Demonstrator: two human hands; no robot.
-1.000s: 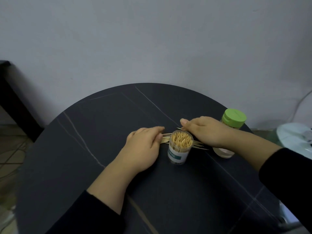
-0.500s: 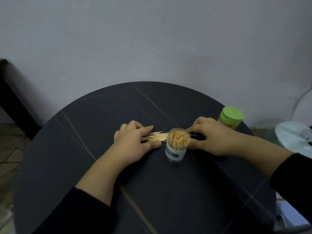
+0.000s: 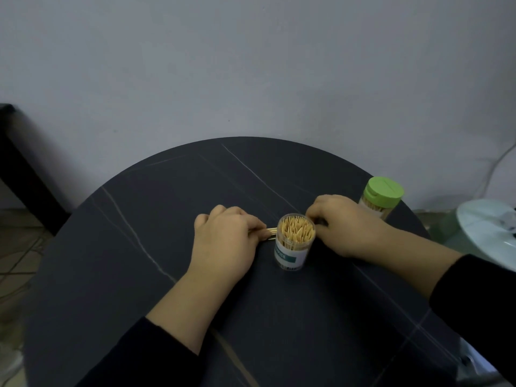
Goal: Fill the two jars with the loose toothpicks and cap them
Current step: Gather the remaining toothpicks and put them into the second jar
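the left hand (image 3: 223,241) curls round the loose toothpicks (image 3: 270,233) on the table (image 3: 167,191), their ends poking toward the open jar (image 3: 293,244), full and uncapped between both hands. the right hand (image 3: 343,224) curls behind it; whether it pinches anything cannot be told.

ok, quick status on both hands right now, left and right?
Left hand: closed, holding the loose toothpicks.
Right hand: fingers curled down behind the open jar; its grip cannot be told.
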